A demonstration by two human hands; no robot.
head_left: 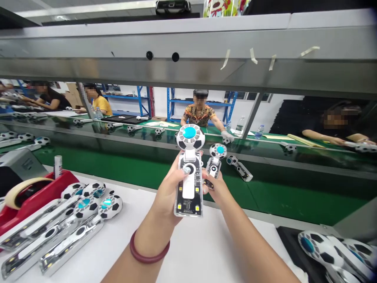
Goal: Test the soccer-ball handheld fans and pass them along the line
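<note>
My left hand [169, 188] is closed around the clear handle of a handheld fan [188, 188], its thumb pressing by the round button. This fan stands upright, with a black-and-white football-patterned head, a blue centre disc and a circuit board showing through the handle. Just beyond it, my right hand [217, 186] grips the lower handle of a second, similar fan [213, 168], also held upright. Some of my right fingers are hidden behind the fans. To the right of that one, another fan [240, 169] lies tilted on the green conveyor belt [273, 184].
Several fans [85, 206] lie at the left beside a red tape dispenser [38, 192]. More fans [321, 247] rest on a black tray [284, 239] at the right. A metal shelf beam [188, 70] crosses overhead. Across the belt, a person [200, 112] reaches toward a fan.
</note>
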